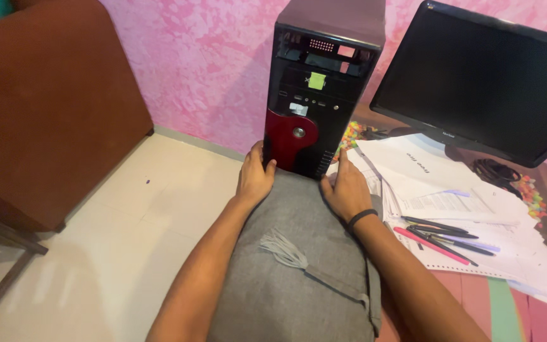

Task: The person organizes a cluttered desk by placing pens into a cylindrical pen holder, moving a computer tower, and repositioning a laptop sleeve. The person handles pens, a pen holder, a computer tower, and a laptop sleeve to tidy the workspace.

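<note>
While both of your hands rest on the grey cloth (299,278), they meet the foot of the one computer tower (314,95) that stands upright straight ahead of you. That tower is black with a red curved panel low on its front and a small green sticky note (316,80) higher up. Your left hand (254,179) lies flat at the tower's lower left corner, fingers spread loosely, the thumb touching the red panel; it pinches nothing. Your right hand (347,189) lies flat near the lower right corner, fingers together and pointing forward, also gripping nothing; you wear one black band (362,217) on that wrist. Whether its fingertips touch the case, you cannot tell.

One grey tassel (284,249) lies on the cloth between your forearms, with a stitched strap running back from it toward you.

To the right, one black monitor (482,82) leans tilted with its screen dark. Below it a loose pile of white papers (438,183) spreads over the table (508,310). On the papers lie several pens (444,237) in a bunch, one of them pink and the others dark; the exact count is hard to tell.

Behind the tower runs a pink mottled wall (204,57). On the left sits one brown upholstered chair (45,101) on the pale tiled floor (115,240).
</note>
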